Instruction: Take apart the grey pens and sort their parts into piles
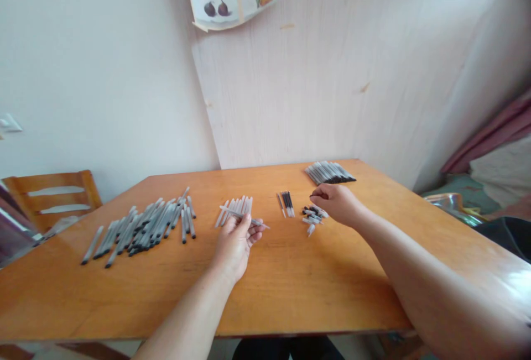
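Assembly, one piece at a time

Beyond the far edge of the table (269,304), reach is limited by the wall (311,100). The left side is taken up by a loose pile (145,233) of dark-ended pens; the far right corner is occupied by a neat stack (326,171), set near the edge. The most room for moving is judged to be offered along the front, between the hands and the near edge.

The right hand (338,202) is held over the small caps (313,217); a dark bit is seen at its fingertips, but whether it is gripped cannot be told. By the left hand (236,241), a pen (232,212) is clamped between thumb and fingers, slanted, its tip pointed right, in front of the pale tubes (241,205). Between the hands, farther back, dark rods (287,201) are laid side by side.

The step in hand is judged to be the fetching of a cap. For the next move, a firm pinch and a level path to the pen's tip are called for, with the rods left undisturbed.
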Demonstrator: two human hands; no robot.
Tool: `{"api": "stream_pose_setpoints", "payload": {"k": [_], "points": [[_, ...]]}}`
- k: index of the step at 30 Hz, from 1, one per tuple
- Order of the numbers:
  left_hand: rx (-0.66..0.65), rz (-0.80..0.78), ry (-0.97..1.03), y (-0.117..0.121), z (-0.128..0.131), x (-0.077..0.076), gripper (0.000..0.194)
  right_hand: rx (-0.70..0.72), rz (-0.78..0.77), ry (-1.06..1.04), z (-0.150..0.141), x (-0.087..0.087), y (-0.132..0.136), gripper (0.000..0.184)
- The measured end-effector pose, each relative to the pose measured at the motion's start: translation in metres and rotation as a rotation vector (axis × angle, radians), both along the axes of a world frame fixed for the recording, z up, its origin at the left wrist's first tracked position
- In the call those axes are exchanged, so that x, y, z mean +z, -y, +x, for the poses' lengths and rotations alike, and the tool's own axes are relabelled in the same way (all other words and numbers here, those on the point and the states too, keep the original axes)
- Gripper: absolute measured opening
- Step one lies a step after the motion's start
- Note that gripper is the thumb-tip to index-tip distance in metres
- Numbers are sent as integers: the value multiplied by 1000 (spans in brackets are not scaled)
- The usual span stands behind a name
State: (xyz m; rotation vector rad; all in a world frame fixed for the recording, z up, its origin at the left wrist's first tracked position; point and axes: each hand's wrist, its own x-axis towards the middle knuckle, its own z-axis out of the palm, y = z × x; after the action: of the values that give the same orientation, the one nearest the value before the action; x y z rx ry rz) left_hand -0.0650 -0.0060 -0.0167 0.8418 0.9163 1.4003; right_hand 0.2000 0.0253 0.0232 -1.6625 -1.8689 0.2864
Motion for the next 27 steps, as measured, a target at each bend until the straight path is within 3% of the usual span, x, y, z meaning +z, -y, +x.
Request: {"api": "stream_pose_setpoints", "payload": {"k": [4,11,21,27], "points": [[-7,2,-12,0,0,0,29,16,-99,176,19,-2,-6,17],[-14,-4,-29,2,2,2,28,59,-171,298,18,-12,-8,13],[-21,0,-18,2,4,3,27,44,-142,219,20,-16,-11,19],[-25,1,-16,0,4,2,28,-46,24,181,12,-19,-9,23]]}}
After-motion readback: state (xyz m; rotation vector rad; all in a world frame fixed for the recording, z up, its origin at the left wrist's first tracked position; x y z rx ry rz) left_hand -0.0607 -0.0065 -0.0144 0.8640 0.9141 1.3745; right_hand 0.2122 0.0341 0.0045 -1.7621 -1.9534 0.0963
